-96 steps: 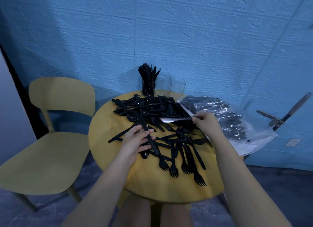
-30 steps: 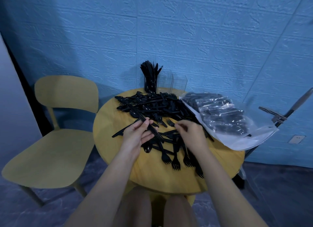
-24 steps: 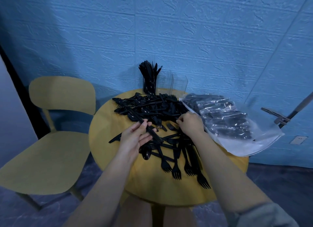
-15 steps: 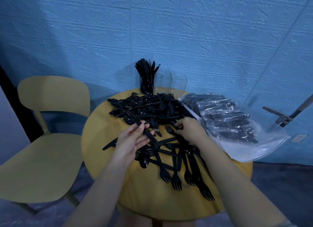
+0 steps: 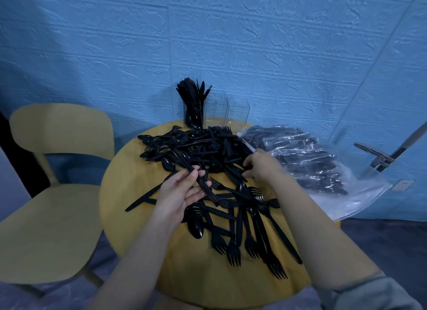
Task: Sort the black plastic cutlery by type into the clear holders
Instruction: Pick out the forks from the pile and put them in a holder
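Left hand (image 5: 178, 191) grips knife bundle (image 5: 194, 173) | right hand (image 5: 261, 165) curled in cutlery pile (image 5: 208, 150), grip unclear

L hand (image 5: 179, 191) grips cutlery bundle (image 5: 194, 173); R hand (image 5: 261, 164) fingers curled, reaching fwd.

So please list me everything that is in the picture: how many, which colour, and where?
Loose cutlery: many pieces, black, piled across the table.
Table: one, round, yellow wood, centre.
Clear holders: a row, transparent, table's far edge; exact count unclear.
Sorted cutlery: one bunch, black, upright in the leftmost holder.
Plastic bag: one, clear, holding black cutlery, at the table's right.
Chair: one, yellow, left of the table.
Wall: blue, textured, behind.
Left hand: fingers hold a bundle of black pieces.
Right hand: reaching into the pile; grip hidden.
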A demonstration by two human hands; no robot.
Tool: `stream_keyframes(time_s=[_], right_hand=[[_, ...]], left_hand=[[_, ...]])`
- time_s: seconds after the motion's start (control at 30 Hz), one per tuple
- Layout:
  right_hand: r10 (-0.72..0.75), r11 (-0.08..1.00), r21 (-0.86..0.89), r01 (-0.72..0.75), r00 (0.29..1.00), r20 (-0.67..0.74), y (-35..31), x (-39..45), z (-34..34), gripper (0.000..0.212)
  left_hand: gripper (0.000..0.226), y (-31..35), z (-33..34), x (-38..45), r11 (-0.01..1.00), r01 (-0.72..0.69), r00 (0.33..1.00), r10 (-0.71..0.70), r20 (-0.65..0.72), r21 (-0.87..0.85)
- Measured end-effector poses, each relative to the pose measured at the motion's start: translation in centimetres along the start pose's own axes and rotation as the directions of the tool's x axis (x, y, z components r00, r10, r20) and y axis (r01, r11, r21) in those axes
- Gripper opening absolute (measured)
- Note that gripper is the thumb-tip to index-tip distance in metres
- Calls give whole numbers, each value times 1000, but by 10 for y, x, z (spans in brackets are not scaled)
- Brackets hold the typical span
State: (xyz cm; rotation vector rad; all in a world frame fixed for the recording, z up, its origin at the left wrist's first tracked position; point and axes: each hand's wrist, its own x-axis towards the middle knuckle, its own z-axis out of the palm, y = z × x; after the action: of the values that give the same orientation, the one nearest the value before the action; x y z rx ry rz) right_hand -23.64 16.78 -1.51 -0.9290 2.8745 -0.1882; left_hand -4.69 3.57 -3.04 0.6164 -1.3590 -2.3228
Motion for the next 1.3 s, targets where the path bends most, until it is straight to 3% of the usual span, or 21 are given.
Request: stream_keyframes(time_s=[0.23, 0.47, 0.83, 1.13, 1.3], right_hand=[[-149, 983, -112, 146, 988, -24, -8, 5, 10, 34], [-190, 954, -245, 171, 980, -55, -17, 12, 13, 43], [-231, 886, -400, 235, 971, 58, -28, 4, 5, 33], [-127, 979, -150, 139, 988, 86, -15, -12, 0, 26], [-10, 991, 135, 17, 998, -56, -8, -27, -11, 20]], left_hand=[[21, -2, -1, -1, 1000, 13, 1000, -13, 3, -1], [23, 0, -2, -3, 1000, 5, 1000, -5, -1, 4], [20, 2, -7, -9, 1000, 2, 1000, -2, -10, 5], [20, 2, -5, -16, 1000, 11, 1000, -11, -2, 6], [20, 4, -5, -22, 1000, 3, 1000, -3, 9, 6]])
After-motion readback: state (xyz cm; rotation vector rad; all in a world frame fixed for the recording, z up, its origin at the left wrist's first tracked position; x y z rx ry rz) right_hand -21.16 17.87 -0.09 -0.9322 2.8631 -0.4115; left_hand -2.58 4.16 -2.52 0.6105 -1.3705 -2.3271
